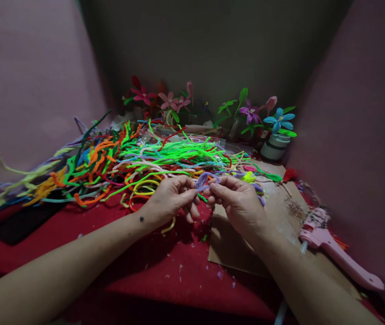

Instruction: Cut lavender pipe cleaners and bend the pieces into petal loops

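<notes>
A purple pipe cleaner point(203, 180), bent into a small loop, is held between my two hands above the front of the table. My left hand point(175, 196) pinches one side of the loop between thumb and fingers. On the other side, my right hand point(238, 198) grips the same pipe cleaner with thumb and forefinger. More purple pipe cleaner point(259, 195) shows just beyond my right hand. Right behind the hands lies a big heap of loose pipe cleaners point(179, 153), bright green in the middle, orange and yellow to the left.
Pipe-cleaner flowers stand along the back, a blue one point(279, 121) in a white jar point(274, 148). At right, a pink glue gun point(341, 257) rests on cardboard point(236, 246). A dark flat object point(23, 221) lies at left on the red cloth point(145, 271). Walls flank both sides.
</notes>
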`<state>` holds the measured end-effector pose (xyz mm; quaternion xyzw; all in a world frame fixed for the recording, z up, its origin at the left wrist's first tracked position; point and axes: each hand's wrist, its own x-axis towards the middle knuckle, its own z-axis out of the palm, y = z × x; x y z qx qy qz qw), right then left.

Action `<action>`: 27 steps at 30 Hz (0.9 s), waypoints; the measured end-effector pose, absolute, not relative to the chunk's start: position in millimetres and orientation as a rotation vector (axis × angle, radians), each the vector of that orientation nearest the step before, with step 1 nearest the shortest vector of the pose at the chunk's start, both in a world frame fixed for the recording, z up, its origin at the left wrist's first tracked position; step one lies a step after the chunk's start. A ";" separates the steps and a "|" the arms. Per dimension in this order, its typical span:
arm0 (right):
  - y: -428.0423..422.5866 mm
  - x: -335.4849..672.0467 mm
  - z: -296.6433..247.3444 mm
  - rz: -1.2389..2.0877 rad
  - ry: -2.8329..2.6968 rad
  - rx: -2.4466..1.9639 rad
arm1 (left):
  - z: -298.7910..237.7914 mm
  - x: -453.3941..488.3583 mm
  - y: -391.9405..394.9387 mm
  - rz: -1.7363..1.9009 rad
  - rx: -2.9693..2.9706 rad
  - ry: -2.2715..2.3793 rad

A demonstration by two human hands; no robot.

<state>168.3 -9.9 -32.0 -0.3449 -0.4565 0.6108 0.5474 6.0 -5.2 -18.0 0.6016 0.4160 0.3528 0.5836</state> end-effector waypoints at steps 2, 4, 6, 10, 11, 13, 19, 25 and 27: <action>-10.9 167.0 -32.1 1.384 -1.120 -0.847 | -18.6 6.7 -6.6 0.824 1.423 0.963; -12.2 166.0 -31.1 1.283 -1.159 -0.901 | -19.3 6.9 -7.3 0.830 1.425 0.964; -13.9 165.2 -29.6 1.179 -1.193 -0.951 | -19.5 7.1 -7.6 0.850 1.407 0.974; -17.9 163.6 -28.9 1.001 -1.312 -1.021 | -20.9 7.9 -8.1 0.872 1.400 1.005; -18.9 163.1 -29.6 0.946 -1.356 -1.038 | -22.0 7.9 -8.3 0.873 1.409 1.018; -20.8 162.1 -31.7 0.831 -1.436 -1.074 | -25.6 7.5 -8.4 0.880 1.443 1.046; -23.0 160.3 -33.2 0.847 -1.480 -1.111 | -37.3 3.8 -7.9 0.946 1.637 1.063; -19.8 163.0 -26.5 1.077 -1.352 -1.105 | -37.6 7.7 -9.3 0.991 1.552 0.980; -18.4 163.8 -26.0 1.112 -1.339 -1.098 | -36.0 9.5 -10.2 0.989 1.515 0.938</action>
